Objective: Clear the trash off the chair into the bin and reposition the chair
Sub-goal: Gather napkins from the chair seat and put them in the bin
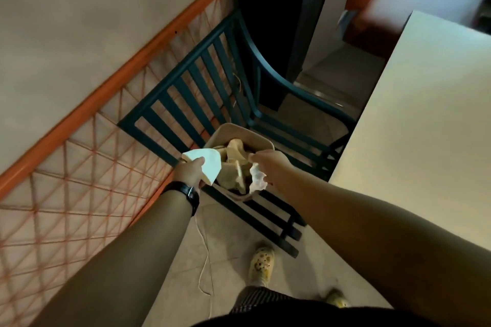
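Note:
A dark green slatted chair [186,93] stands against the orange rope railing, its seat partly under my arms. Above the seat is a tan paper container [233,131] filled with crumpled brown paper scraps [233,162]. My left hand [190,171] grips the container's left rim together with a flat white paper sheet [207,164]. My right hand [268,164] grips the right rim and holds a crumpled white napkin [257,179] that hangs below the fingers. No bin is in view.
A pale table [425,127] fills the right side, its edge close to the chair's armrest [292,87]. The orange railing [111,87] with rope netting runs along the left. A thin white cord [204,260] lies on the tiled floor by my yellow shoes [261,263].

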